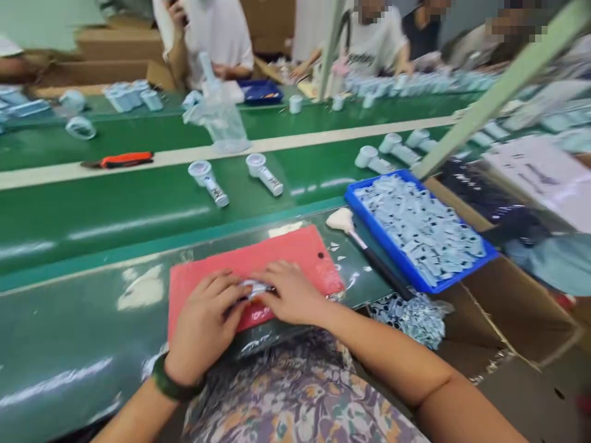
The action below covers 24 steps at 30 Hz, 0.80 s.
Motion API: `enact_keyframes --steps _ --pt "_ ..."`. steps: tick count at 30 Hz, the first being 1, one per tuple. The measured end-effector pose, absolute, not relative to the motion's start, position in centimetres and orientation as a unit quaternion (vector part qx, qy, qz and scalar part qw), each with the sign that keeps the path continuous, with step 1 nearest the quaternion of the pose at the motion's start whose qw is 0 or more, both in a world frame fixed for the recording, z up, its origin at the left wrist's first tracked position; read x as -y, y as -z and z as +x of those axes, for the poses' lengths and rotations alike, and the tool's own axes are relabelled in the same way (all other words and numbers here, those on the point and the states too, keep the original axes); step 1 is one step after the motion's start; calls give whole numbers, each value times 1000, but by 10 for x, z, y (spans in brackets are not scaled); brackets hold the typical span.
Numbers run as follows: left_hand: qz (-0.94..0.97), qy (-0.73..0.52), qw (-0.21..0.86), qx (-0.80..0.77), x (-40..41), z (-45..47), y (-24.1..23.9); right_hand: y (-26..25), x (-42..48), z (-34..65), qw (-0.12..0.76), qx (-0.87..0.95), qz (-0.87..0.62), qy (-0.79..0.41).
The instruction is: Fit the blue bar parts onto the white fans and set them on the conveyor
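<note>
Left hand [210,311] and right hand [293,294] both pinch a small pale piece [257,290] that lies longways between them.

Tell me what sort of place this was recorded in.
Most likely a factory assembly line: a long green belt with matching light-blue handled devices on it, a blue tray heaped with small light-blue parts, and several people along the far side.
</note>
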<state>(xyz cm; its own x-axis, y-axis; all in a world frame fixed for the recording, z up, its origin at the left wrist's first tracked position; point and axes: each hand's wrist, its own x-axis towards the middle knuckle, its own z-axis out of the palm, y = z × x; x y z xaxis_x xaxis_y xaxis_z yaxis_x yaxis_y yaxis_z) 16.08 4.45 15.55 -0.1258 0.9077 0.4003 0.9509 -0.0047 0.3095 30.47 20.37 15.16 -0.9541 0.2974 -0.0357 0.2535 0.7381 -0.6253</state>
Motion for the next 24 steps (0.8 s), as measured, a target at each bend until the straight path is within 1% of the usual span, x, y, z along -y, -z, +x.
enact_keyframes --steps 5,10,13,16,18,20,22,23,24 --pt "-642 246 16 726 -51 165 -166 -146 -202 313 68 938 -78 -331" --pt "-649 239 -5 722 -51 167 -170 -142 -196 310 87 934 -107 -330" --pt "-680 184 21 710 -49 165 -176 -142 -194 311 110 921 -105 -359" --pt "-718 110 64 684 -55 138 -184 -142 -211 322 183 907 -111 -363" --pt "-735 69 100 667 -72 97 -191 -143 -241 342 247 909 -163 -295" --pt "-720 38 150 676 -100 48 -199 -147 -281 373 291 906 -247 -181" --pt "-667 23 179 723 -129 2 -208 -155 -324 408 312 894 -316 -62" --pt "-636 19 175 752 -142 -17 -210 -159 -344 423 308 889 -337 -14" --pt "-607 16 160 778 -151 -33 -212 -164 -361 433 300 887 -350 9"
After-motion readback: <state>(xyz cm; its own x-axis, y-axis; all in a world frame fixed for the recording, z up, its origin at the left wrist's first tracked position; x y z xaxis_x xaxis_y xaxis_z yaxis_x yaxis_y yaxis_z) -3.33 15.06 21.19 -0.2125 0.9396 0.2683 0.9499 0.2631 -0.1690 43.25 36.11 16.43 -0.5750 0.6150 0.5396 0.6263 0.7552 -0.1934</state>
